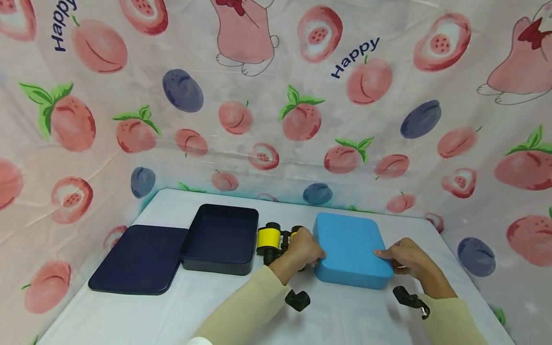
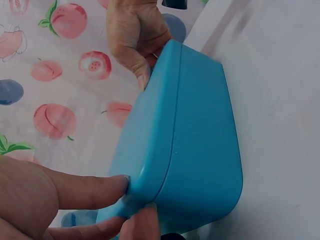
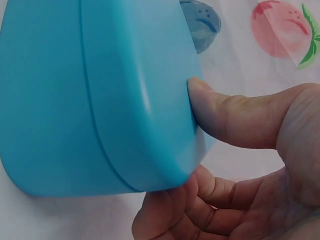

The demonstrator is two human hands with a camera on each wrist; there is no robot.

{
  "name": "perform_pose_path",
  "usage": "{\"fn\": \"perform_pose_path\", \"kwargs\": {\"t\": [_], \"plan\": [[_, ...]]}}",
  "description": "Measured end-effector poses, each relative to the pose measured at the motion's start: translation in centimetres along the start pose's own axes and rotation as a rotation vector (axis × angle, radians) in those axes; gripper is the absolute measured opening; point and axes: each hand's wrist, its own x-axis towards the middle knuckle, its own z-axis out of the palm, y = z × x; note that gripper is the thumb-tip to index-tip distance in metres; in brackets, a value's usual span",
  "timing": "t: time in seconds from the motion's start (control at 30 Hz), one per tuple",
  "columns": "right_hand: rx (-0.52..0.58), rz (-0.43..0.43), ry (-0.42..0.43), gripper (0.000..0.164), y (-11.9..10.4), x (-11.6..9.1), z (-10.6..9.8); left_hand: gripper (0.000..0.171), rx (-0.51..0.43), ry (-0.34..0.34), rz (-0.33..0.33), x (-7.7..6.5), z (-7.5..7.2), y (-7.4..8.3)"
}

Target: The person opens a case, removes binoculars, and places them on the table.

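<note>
A light blue rectangular box [image 1: 352, 247] with rounded corners stands on the white table, its lid [image 2: 145, 135] on top. A thin seam runs between lid and base in both wrist views. On the box's left side, my left hand [image 1: 303, 249] pinches the lid, thumb on top and fingertips right at the seam. Opposite it, my right hand [image 1: 407, 258] grips the lid's right edge. Its thumb [image 3: 235, 117] presses on the top face, while the other fingers curl below along the side.
Yellow and black binoculars [image 1: 269, 238] lie left of the blue box, partly behind my left hand. Further left are an open dark navy box [image 1: 217, 266] and a flat dark navy lid [image 1: 138, 261]. A fruit-patterned cloth [image 1: 258, 96] hangs behind the table [image 1: 340, 321].
</note>
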Motion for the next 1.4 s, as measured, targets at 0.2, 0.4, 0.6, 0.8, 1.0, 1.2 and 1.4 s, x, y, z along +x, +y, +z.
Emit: {"fn": "perform_pose_path", "kwargs": {"t": [0.2,0.4,0.6,0.8,1.0,1.2,1.4], "plan": [[0.007,0.002,-0.015,0.070,-0.1,0.4,-0.2,0.051,0.042,0.015,-0.020,0.2,0.1,0.5],[0.012,0.007,-0.027,0.075,-0.1,0.5,-0.3,0.054,0.060,0.016,-0.020,0.4,0.1,0.9],[0.002,0.000,-0.029,0.067,-0.2,0.8,-0.4,0.052,0.073,0.027,-0.028,0.7,0.0,1.4],[0.009,0.015,-0.032,0.070,-0.4,1.1,-0.4,0.050,0.060,0.013,-0.046,0.7,0.0,1.6],[0.019,0.033,-0.053,0.074,-0.4,1.5,-0.3,0.057,0.022,-0.029,-0.081,0.8,0.2,1.7],[0.069,0.041,-0.091,0.081,0.3,2.0,0.0,0.063,-0.012,-0.055,-0.097,0.9,0.6,1.4],[0.100,0.036,-0.110,0.090,0.6,2.0,0.0,0.067,-0.032,-0.046,-0.104,0.7,0.9,1.5]]}}
